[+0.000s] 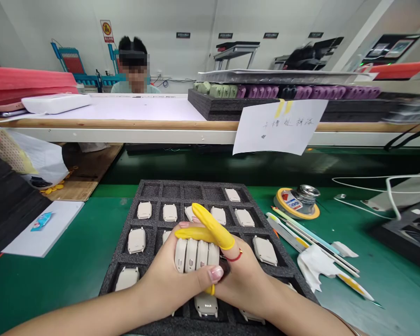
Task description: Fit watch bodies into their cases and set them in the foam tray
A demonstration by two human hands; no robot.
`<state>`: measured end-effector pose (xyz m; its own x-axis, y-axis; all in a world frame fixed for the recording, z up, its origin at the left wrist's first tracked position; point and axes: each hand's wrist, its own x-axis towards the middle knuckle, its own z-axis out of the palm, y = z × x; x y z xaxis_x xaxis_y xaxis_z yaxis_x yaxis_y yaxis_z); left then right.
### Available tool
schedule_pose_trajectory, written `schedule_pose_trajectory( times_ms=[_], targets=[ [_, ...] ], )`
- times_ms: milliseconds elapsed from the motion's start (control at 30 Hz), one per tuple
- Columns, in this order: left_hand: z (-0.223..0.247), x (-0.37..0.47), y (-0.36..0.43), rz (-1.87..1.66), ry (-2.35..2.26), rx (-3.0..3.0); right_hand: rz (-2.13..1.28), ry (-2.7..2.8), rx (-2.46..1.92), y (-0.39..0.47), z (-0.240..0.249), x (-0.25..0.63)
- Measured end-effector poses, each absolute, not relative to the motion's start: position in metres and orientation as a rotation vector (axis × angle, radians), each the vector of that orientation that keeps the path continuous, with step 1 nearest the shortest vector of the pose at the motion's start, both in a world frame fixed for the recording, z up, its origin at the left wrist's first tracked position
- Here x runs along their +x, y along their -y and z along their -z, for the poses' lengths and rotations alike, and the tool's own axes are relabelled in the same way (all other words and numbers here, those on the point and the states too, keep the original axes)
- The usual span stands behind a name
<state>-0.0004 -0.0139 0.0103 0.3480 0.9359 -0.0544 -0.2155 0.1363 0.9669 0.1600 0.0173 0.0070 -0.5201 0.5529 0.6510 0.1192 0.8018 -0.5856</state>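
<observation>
While the left hand (170, 263) and right hand (245, 273) together grip four beige rounded cases (202, 254), these are over the black foam grid tray (171, 190). Their row runs crosswise to this tray, between both hands.

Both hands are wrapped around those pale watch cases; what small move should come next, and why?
I'd probably have the right hand lower one of the watch cases into a back-row slot while the left hand steadies the others: four are bunched together, and four slots there in the foam tray show no case.
</observation>
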Motion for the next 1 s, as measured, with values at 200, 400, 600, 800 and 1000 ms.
schedule_pose_trajectory(
  times_ms=[200,400,600,800,1000],
  targets=[
    [-0.011,0.0,0.013,-0.972,-0.915,1.061,-0.555,2.093,-0.525,-0.017,-0.008,0.159],
    [-0.009,-0.001,0.009,-0.89,-0.85,1.027,-0.545,2.153,-0.51,-0.024,-0.002,0.165],
    [-0.011,-0.004,0.012,-0.883,-0.839,1.087,-0.61,2.101,-0.469,-0.025,-0.002,0.167],
    [-0.006,-0.006,0.015,-0.933,-0.844,1.22,-0.613,2.112,-0.468,-0.022,-0.002,0.167],
    [-0.017,-0.01,0.016,-0.886,-0.755,1.309,-0.641,2.089,-0.491,-0.023,-0.002,0.168]
  ],
)
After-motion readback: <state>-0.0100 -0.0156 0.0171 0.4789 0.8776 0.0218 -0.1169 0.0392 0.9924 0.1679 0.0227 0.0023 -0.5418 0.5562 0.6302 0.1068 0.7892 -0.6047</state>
